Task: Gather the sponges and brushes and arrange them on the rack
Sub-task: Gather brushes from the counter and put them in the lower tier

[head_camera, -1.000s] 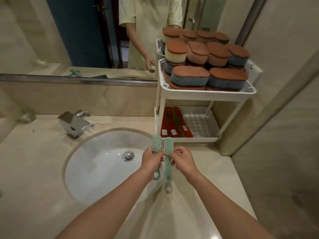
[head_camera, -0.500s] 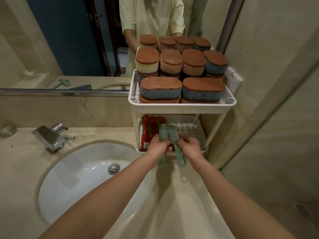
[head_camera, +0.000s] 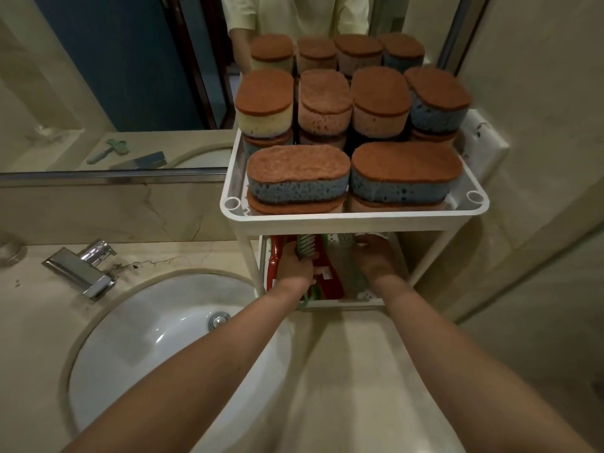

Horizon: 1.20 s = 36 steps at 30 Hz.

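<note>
The left grip (head_camera: 295,268) clasps a green plastic brush (head_camera: 306,246), the right grip (head_camera: 372,259) a second green brush (head_camera: 347,240), both half-hidden inside the white plastic rack (head_camera: 353,220).

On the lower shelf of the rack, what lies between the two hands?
Red brushes lie there on the lower shelf, between the left hand and the right hand; the head view shows it. Each hand grips a green brush.
</note>
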Tool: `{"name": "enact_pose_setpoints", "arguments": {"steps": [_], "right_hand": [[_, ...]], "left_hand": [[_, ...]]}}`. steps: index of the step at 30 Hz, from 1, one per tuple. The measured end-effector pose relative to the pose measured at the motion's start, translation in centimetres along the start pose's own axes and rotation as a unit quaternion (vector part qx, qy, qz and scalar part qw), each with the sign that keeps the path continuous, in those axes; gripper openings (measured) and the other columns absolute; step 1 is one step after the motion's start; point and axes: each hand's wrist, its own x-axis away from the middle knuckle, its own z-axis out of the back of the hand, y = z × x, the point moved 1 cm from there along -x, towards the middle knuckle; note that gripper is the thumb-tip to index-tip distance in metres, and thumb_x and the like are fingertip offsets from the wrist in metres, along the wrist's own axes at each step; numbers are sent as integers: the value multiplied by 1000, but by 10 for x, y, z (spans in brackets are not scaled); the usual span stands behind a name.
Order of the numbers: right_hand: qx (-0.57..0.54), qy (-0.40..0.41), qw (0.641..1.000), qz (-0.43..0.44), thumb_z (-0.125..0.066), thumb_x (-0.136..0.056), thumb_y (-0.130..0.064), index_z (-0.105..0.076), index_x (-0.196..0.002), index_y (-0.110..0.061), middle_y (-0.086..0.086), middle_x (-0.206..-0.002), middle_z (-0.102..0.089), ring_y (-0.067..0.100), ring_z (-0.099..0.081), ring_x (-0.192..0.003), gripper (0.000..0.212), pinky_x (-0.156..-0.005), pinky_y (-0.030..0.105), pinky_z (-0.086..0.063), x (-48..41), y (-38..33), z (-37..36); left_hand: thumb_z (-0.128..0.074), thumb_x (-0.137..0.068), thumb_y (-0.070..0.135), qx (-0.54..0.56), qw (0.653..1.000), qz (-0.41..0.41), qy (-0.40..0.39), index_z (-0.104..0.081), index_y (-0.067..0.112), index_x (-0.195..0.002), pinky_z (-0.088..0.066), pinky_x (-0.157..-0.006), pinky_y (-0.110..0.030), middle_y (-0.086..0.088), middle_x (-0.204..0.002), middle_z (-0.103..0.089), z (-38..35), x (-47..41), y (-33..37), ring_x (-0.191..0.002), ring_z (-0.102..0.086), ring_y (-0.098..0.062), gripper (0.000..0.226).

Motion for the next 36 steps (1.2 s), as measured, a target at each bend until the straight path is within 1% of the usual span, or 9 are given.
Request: {"name": "enact_pose_setpoints", "arguments": {"steps": [7, 12, 16, 19, 23, 27, 30, 33, 36], "right_hand": [[80, -45, 996, -22, -52, -94, -26, -73, -99, -17, 5, -110, -71, 22, -62, -101, 24, -84, 25, -39, -4, 5, -16], [89, -5, 996, -6, -53, -92, -21, -69, -99, -13, 6, -111, -69, 24, -62, -104, 20, -84, 23, -40, 7, 3, -15], [148, -92, 985, 0, -57, -90, -36, -72, -98, -18, 5, -103, -70, 24, -63, -96, 26, -84, 31, -50, 16, -2, -20], [176, -141, 974, -24, -62, -86, -44, -71, -101, -20, 2, -93, -65, 20, -60, -83, 29, -74, 29, -48, 22, 3, -25], [168, -159, 973, -16, -64, -85, -39, -64, -83, -23, 2, -85, -62, 15, -56, -70, 16, -64, 27, -42, 23, 3, -29], [105, -169, 979, -43, -65, -85, -39, -65, -84, -15, 6, -88, -66, 16, -60, -73, 24, -60, 25, -44, 21, 1, -31], [92, -153, 983, -48, -62, -87, -43, -66, -83, -13, 5, -83, -64, 19, -62, -75, 31, -64, 26, -46, 21, 0, -32], [115, -152, 981, -44, -64, -85, -40, -63, -66, -16, 4, -71, -66, 16, -59, -63, 31, -58, 26, -45, 24, 2, -31], [120, -145, 981, -39, -66, -85, -38, -60, -58, -19, 7, -73, -68, 19, -61, -65, 33, -64, 29, -48, 26, 4, -29]], "left_hand": [[-41, -99, 13, -8, 1000, 13, 5, -49, 17, -127, -46, -45, -17, -4, -107, -68, 2, -10, -9, -55, -62, -4, 29], [-39, -99, 12, -11, 1000, 12, 14, -49, 15, -127, -46, -46, -21, -4, -109, -67, 4, -10, -12, -58, -61, -9, 30], [-36, -99, 8, -25, 999, 12, 18, -46, 15, -128, -46, -41, -19, -4, -102, -66, 5, -6, -14, -54, -59, -7, 31], [-37, -98, 5, -28, 999, 10, 23, -43, 12, -130, -48, -45, -23, -2, -90, -62, 5, -3, -16, -57, -59, -11, 33], [-37, -99, 5, -30, 999, 20, 24, -41, 13, -134, -49, -47, -22, -3, -105, -59, 6, -1, -17, -61, -61, -11, 36], [-42, -95, 0, -25, 999, 24, 17, -41, 12, -135, -48, -48, -21, -5, -111, -59, 7, 2, -17, -77, -64, -18, 42], [-42, -94, -2, -21, 999, 16, 24, -41, 12, -135, -47, -45, -20, -8, -110, -61, 8, 4, -16, -71, -62, -16, 44], [-42, -96, 1, -19, 999, 10, 38, -41, 14, -137, -49, -48, -22, -12, -116, -62, 10, 4, -17, -73, -64, -18, 43], [-38, -100, 10, -23, 999, 11, 43, -41, 17, -136, -48, -44, -17, -12, -115, -64, 11, 3, -17, -59, -60, -8, 37]]}}
